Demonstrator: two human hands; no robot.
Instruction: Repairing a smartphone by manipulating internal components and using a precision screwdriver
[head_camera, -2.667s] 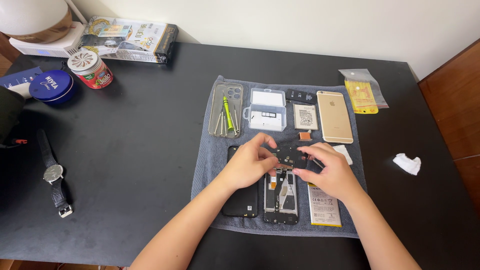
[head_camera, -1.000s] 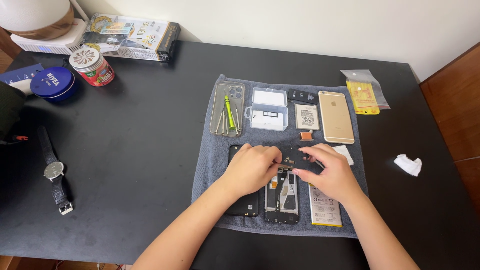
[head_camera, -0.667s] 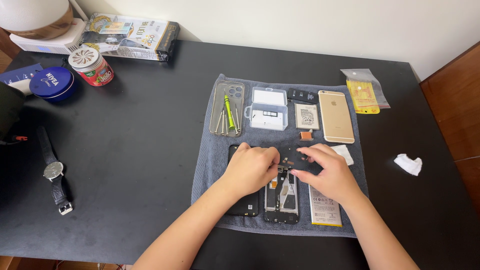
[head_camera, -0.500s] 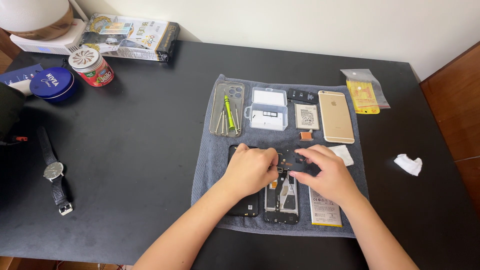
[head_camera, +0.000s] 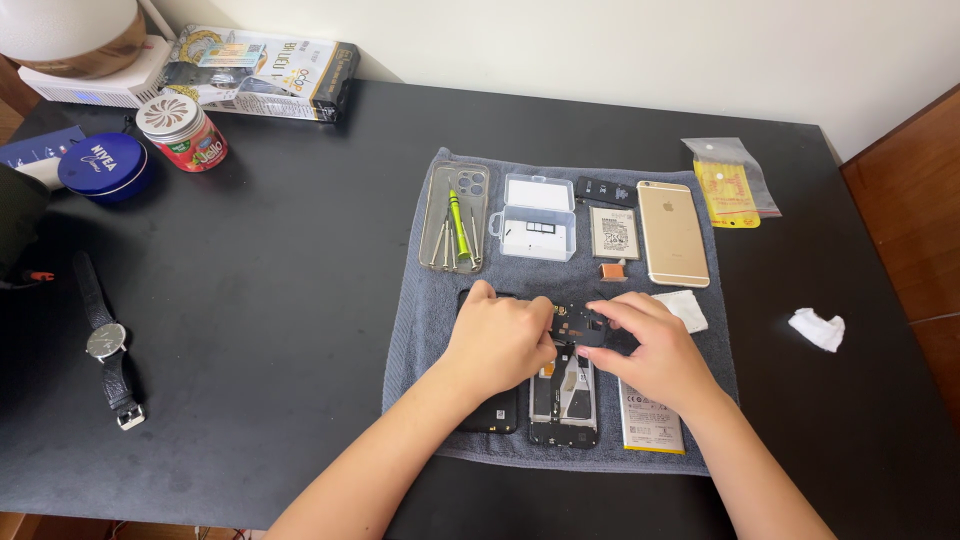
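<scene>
On the grey towel (head_camera: 420, 330) near the worktop's (head_camera: 280, 300) front edge, the left hand (head_camera: 497, 340) and right hand (head_camera: 652, 345) both pinch a small black circuit board (head_camera: 578, 322) over the opened phone frame (head_camera: 563, 395); a battery (head_camera: 650, 425) lies just beside it, toward the right edge.

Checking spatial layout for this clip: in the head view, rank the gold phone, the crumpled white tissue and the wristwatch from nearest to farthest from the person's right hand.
From the right hand:
1. Gold phone, face down on the grey towel, just beyond the hand.
2. Crumpled white tissue, on the black table, off to the right.
3. Wristwatch, far across at the table's left edge, beyond the left hand.
</scene>
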